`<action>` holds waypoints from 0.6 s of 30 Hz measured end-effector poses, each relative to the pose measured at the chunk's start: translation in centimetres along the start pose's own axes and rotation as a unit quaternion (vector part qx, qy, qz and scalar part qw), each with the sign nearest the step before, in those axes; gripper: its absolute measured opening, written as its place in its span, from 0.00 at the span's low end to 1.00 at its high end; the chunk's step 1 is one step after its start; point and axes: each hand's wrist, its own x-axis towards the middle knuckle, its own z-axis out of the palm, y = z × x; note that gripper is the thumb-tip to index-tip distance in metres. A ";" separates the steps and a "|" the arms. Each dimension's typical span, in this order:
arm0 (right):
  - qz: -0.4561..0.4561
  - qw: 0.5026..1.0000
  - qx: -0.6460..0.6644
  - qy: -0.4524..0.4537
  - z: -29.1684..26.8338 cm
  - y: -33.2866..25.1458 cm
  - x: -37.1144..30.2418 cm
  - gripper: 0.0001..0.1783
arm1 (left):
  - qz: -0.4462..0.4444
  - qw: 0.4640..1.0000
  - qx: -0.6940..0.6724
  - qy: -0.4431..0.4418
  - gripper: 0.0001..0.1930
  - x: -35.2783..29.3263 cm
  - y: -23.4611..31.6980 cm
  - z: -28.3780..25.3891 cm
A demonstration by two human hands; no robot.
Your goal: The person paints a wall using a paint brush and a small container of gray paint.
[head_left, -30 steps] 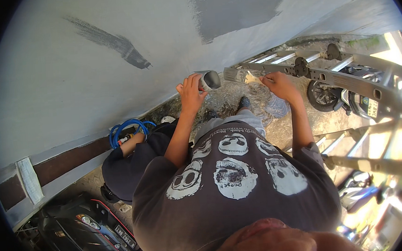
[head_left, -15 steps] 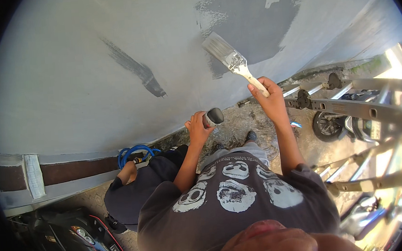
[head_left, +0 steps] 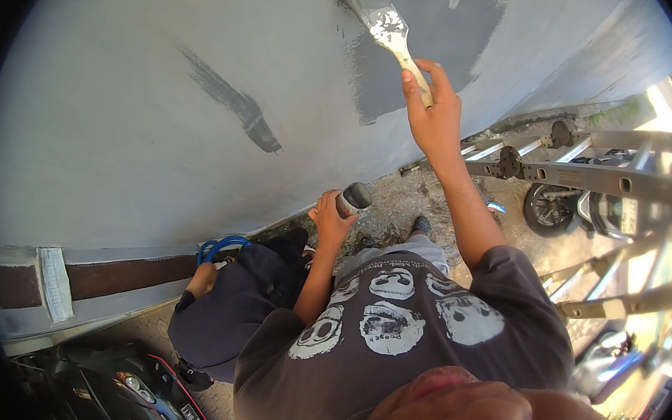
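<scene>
At grey wall (head_left: 112, 172), paintbrush (head_left: 391, 32) raised higher

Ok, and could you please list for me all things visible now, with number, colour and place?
Wall: one, light grey, ahead
Paint patches: two, darker grey, on the wall
Brown strip: one, split by a pale upright piece, low left
Paintbrush: one, pale handle, grey-smeared, upper centre
Cup: one, greyish, dark inside, centre
Hose: one, blue, left, by the wall
Other person: one, dark clothes, left
Vehicle: one, black, lower left
Ladder sections: two, silver, right
Motorbike: one, dark, right
Blurred vehicle: one, bluish, lower right
Shirt: one, dark grey, pale prints, lower centre
Shoes: two, dark, centre
Left grip: one, bare, around the cup
Right grip: one, bare, on the brush handle
</scene>
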 end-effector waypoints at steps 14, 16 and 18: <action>0.275 0.945 -0.025 -0.175 7.7 20.3 -11.4 0.19 | -0.033 0.999 0.013 0.006 0.43 -1.6 -1.4 -1.1; 0.276 0.944 0.057 -0.172 5.8 14.1 -7.4 0.18 | -0.030 0.999 0.018 0.018 0.43 -2.0 -1.7 -1.0; 0.270 0.939 0.128 -0.168 2.8 8.4 -4.6 0.17 | -0.028 0.999 0.015 0.013 0.43 -1.9 -1.6 -0.9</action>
